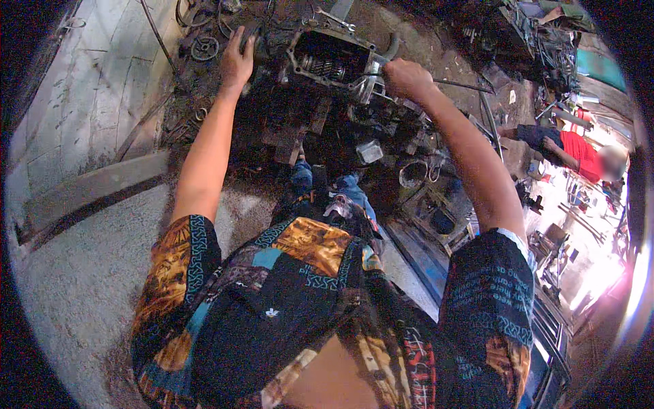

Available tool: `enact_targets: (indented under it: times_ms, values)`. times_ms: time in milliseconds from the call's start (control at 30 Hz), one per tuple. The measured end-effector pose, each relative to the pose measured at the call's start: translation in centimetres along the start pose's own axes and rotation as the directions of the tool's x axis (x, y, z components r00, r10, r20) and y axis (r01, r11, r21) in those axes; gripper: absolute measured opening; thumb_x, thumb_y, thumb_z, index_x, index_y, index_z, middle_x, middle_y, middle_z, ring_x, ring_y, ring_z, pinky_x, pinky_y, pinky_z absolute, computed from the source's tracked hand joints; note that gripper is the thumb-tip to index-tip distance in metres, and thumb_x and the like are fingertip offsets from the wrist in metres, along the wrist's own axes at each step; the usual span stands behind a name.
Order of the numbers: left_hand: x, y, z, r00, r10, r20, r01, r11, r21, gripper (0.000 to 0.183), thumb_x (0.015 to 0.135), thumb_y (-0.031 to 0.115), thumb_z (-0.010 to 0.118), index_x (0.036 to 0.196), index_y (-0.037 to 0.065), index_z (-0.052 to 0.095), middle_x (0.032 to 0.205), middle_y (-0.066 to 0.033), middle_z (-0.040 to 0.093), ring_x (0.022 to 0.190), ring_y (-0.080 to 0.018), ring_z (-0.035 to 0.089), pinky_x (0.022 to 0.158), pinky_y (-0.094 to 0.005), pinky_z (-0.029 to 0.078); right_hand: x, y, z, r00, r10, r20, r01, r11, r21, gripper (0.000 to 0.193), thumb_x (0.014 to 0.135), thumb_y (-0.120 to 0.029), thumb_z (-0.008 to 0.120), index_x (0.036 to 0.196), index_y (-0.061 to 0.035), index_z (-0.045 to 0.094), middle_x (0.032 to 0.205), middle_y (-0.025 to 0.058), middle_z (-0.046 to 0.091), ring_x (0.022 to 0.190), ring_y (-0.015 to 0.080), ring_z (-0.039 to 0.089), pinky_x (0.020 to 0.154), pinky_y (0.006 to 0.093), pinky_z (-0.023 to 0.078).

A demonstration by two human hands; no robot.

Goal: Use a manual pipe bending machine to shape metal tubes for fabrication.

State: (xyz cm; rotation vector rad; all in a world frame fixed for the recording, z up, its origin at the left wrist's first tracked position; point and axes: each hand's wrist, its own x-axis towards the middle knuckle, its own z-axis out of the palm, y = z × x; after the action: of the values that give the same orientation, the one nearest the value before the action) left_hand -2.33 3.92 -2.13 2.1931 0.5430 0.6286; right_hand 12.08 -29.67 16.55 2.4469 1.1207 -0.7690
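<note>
The housing (293,56) sits at the upper centre of the frame, its wide opening turned toward the camera, perhaps so that its inside can be reached. It looks like worn metal with a paler, scalloped rim; the cavity is dark, and toothed gears (325,68) show a dull, possibly oily shine. Just right of it, the right hand (407,78) has its grip closed on a dark rod (463,86), probably for a firm hold. Left of the housing, the left hand (238,63) has its grip wide, fingers extended, perhaps for steadying; contact is unclear. Farther out lie a spanner (335,19) above and a wheel (204,48) at upper left.
</note>
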Motion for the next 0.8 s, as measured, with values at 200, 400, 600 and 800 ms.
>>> enact_targets:
  times_ms: [200,400,600,800]
  values:
    - [-4.2,-0.3,-0.8,0.971,0.202,-0.126,-0.202,0.979,0.011,0.05,0.099,0.025,0.051,0.144,0.006,0.039,0.148,-0.0195,0.037,0.139,-0.0364,0.032,0.11,-0.0464,0.032,-0.1,0.1,0.2,0.999,0.009,-0.042,-0.007,0.998,0.054,0.022,0.08,-0.014,0.058,0.096,-0.0034,0.069,0.1,0.022,0.069,0.093,0.0396,0.067,0.081,0.0491,0.056]
    - [-8.9,-1.4,-1.3,0.993,0.072,-0.093,-0.076,0.997,-0.034,0.057,0.099,0.02,0.048,0.148,0.003,0.026,0.151,-0.0229,0.029,0.141,-0.0385,0.027,0.114,-0.0454,0.026,0.1,-0.2,0.5,0.997,0.077,0.011,-0.078,0.991,0.104,0.026,0.083,-0.016,0.057,0.1,-0.0012,0.068,0.106,0.0229,0.067,0.098,0.0396,0.066,0.082,0.0497,0.055]
    - [-4.8,0.7,-2.4,0.983,0.083,-0.162,-0.105,0.986,-0.129,0.064,0.099,0.04,0.047,0.147,0.001,0.029,0.15,-0.0246,0.03,0.138,-0.0382,0.033,0.111,-0.0467,0.031,-1.4,-1.7,0.3,0.985,0.171,-0.018,-0.16,0.951,0.266,0.028,0.083,-0.016,0.054,0.103,0.0005,0.064,0.103,0.0275,0.065,0.099,0.0424,0.064,0.084,0.0518,0.052]
    - [2.0,2.2,0.0,0.999,0.032,-0.039,-0.028,0.995,0.097,0.068,0.097,0.045,0.049,0.143,-0.002,0.034,0.141,-0.0257,0.043,0.129,-0.041,0.044,0.106,-0.0457,0.038,-0.4,-2.6,-0.5,0.969,0.242,0.046,-0.246,0.946,0.21,0.032,0.087,-0.021,0.055,0.11,-0.0014,0.065,0.11,0.0219,0.067,0.103,0.0397,0.065,0.087,0.0505,0.053]
